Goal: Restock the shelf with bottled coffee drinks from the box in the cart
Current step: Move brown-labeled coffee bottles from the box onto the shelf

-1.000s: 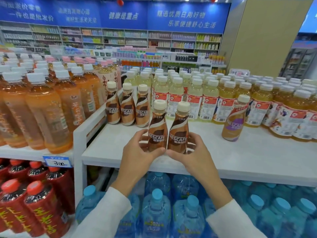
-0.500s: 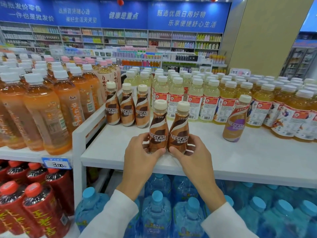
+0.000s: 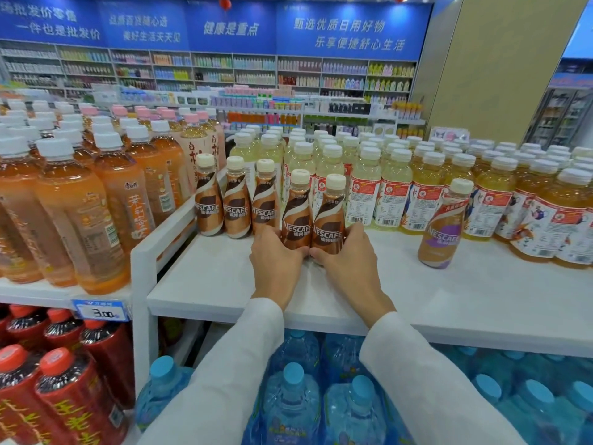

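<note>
Brown coffee bottle (image 3: 296, 220) stands gripped in the left hand's (image 3: 276, 263) curled fingers, its twin (image 3: 329, 223) in the right hand (image 3: 348, 263), touching, apparently resting on the shelf (image 3: 208, 277). Placement looks under way; next, slide both back beside the row of three (image 3: 236, 205) just beyond the left hand.

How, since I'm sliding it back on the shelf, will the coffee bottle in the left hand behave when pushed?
The coffee bottle is tall and slim, so a high push would likely tip it; the left hand grips low, which should help. The white shelf looks smooth, so it probably slides easily.
</note>
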